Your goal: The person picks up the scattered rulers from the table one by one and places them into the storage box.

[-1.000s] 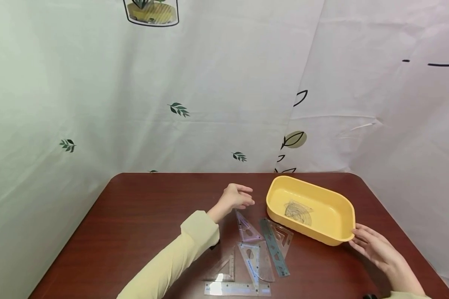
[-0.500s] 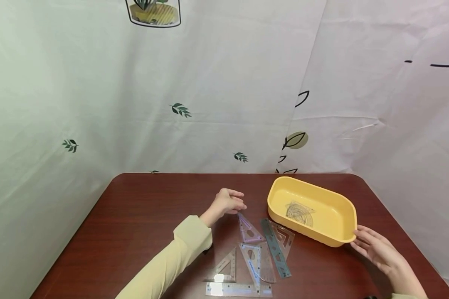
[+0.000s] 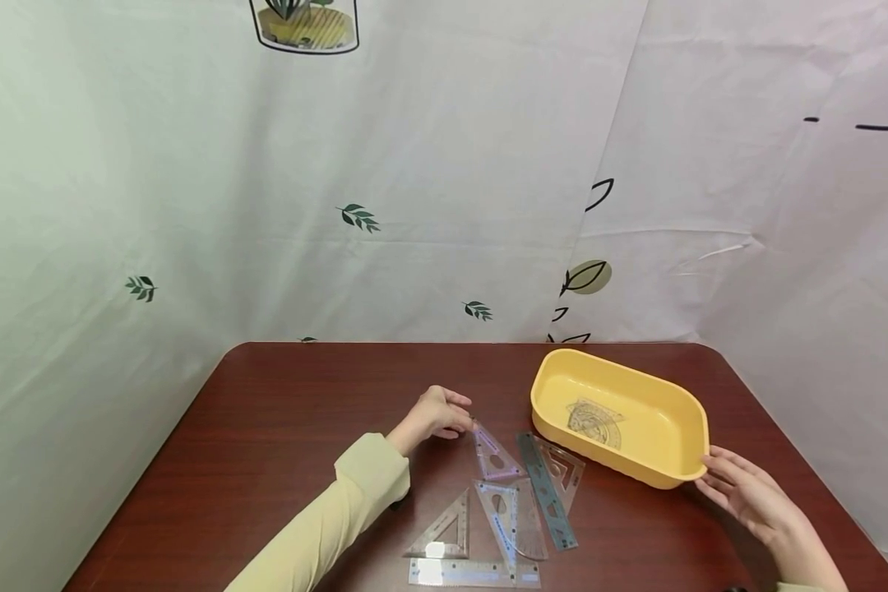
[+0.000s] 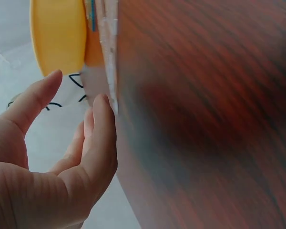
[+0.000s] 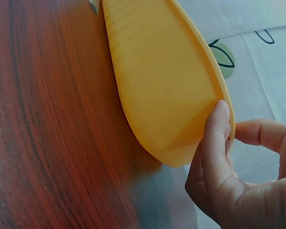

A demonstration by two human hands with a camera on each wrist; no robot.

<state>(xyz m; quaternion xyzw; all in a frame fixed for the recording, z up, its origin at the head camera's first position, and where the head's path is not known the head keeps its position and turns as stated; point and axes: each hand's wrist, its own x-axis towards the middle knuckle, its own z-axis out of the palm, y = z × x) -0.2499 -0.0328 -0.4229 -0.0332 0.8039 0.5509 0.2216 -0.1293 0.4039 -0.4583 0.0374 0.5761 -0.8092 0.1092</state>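
– Table (image 3: 303, 411)?
– Looking like wood grain, glossing softly.
– Yellow basin (image 3: 599, 451)?
– Reading as smooth plastic, shining faintly.
– Clear ruler (image 3: 466, 573), purple set square (image 3: 486, 444)?
– Both passing for transparent plastic; ruler's throwing glare.
– Backdrop (image 3: 444, 148), sleeve (image 3: 373, 469)?
– Looking like cloth; backdrop's showing creases, sleeve's looking matt.

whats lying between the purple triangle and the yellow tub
A teal ruler and a clear triangle lie between the purple triangle and the yellow tub, the ruler nearer the purple one; the head view shows this.
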